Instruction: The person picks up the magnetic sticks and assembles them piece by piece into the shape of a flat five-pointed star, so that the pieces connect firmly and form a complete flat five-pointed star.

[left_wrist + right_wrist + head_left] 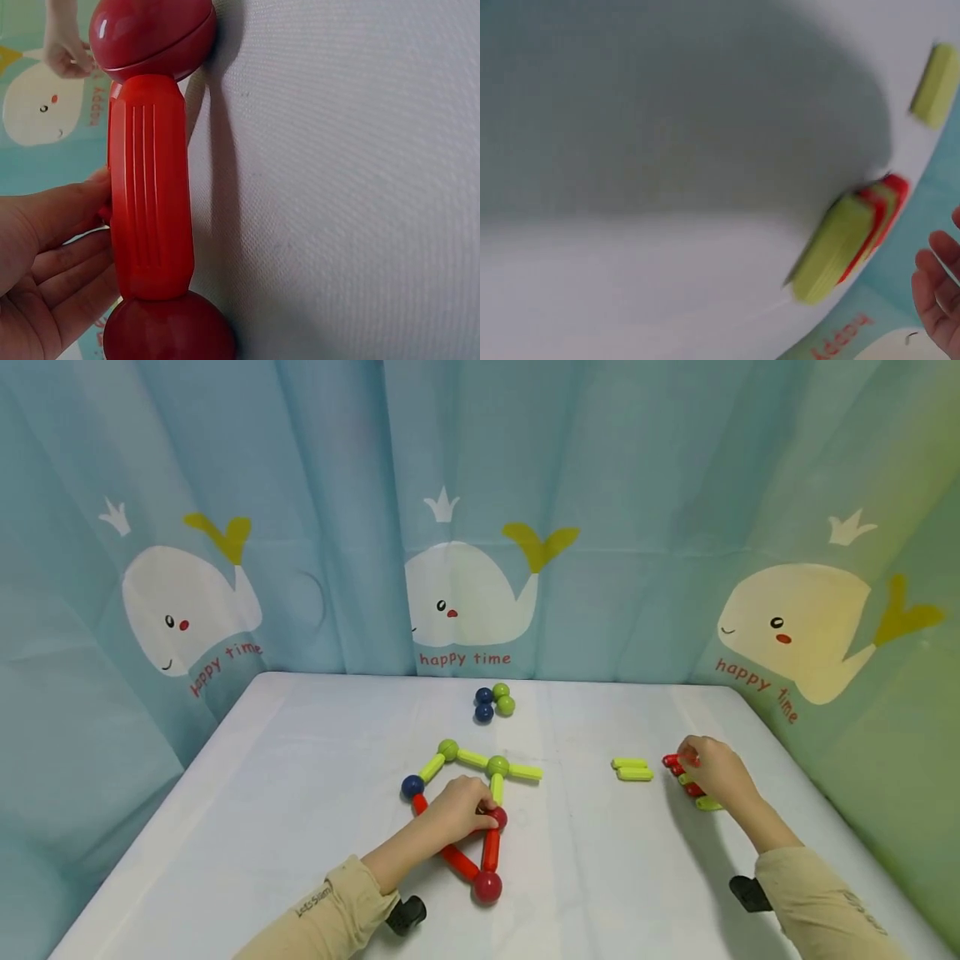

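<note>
My left hand pinches a red ball at a corner of a flat frame of magnetic rods and balls. In the left wrist view a ribbed red rod joins two dark red balls and hides most of the pinched one; my thumb and fingers show behind it. Green rods, green balls and a blue ball make up the far part of the frame. My right hand, fingers loosely bent, hovers over a row of red and green rods; nothing shows between its fingers.
Two green rods lie left of that row. Loose blue balls and green balls sit near the far edge of the white table. A blue curtain with whale prints hangs around it.
</note>
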The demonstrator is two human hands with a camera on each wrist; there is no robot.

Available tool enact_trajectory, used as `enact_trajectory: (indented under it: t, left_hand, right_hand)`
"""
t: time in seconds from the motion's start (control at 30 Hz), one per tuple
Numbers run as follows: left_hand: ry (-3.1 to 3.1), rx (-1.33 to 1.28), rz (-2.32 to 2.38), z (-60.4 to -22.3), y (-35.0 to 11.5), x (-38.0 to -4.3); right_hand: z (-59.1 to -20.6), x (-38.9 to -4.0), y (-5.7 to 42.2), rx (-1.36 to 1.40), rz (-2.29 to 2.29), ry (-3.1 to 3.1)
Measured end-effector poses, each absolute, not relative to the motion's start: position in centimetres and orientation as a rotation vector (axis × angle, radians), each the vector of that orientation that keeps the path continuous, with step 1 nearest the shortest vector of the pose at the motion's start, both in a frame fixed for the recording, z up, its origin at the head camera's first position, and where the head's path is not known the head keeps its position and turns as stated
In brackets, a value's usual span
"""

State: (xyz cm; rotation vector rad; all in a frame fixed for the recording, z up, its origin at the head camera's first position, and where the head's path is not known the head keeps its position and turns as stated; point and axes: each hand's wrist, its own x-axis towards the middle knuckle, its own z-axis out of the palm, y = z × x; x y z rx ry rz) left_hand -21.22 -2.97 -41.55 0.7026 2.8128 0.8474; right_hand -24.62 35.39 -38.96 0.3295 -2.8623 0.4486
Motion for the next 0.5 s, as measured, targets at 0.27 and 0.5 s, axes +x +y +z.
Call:
enact_trajectory:
  t: [0.27, 0.5]
  left_hand:
    - [2.819, 0.708, 0.813, -41.4, -2.9, -21.2]
    - [2.816, 0.698, 0.819, -41.3, -3.0, -21.3]
  right_hand:
    - [-39.0, -26.4, 37.9, 0.190, 0.267, -3.134]
    - [-39.1, -27.9, 37.9, 0.066, 0.285, -3.216]
